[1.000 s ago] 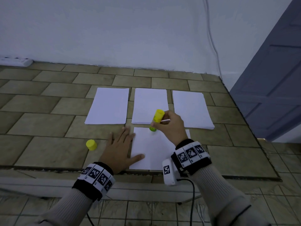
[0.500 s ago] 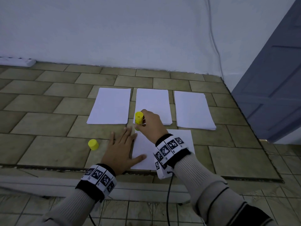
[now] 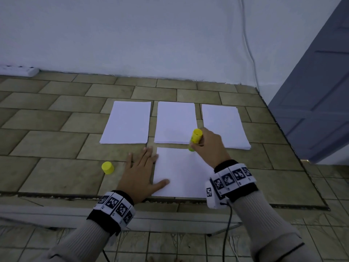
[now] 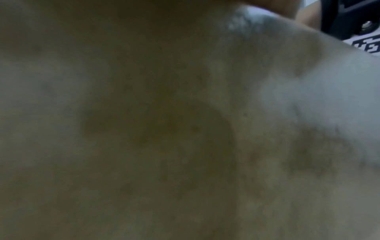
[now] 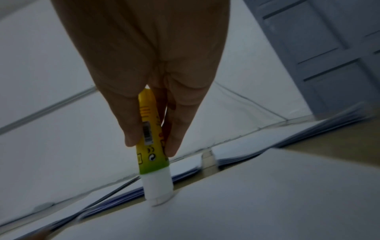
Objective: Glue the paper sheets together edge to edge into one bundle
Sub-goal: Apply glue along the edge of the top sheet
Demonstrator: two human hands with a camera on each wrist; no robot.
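Note:
A single white sheet (image 3: 181, 173) lies nearest me on the tiled floor. My right hand (image 3: 205, 146) grips a yellow glue stick (image 3: 195, 138), tip down on the sheet's far edge; the right wrist view shows its white glue end (image 5: 158, 186) touching the paper (image 5: 246, 203). My left hand (image 3: 140, 171) rests flat with spread fingers on the sheet's left edge, thumb on the paper. Three paper stacks lie beyond: left (image 3: 127, 122), middle (image 3: 174, 121), right (image 3: 223, 125). The left wrist view is a dark blur.
The glue stick's yellow cap (image 3: 107, 167) stands on the floor left of my left hand. A white wall runs behind the stacks, a blue-grey door (image 3: 317, 91) at right, a power strip (image 3: 18, 70) far left, a cable (image 3: 249, 53) down the wall.
My right hand swept the glue stick left along the sheet's far edge, then back to the right. The left hand stayed pressed in place.

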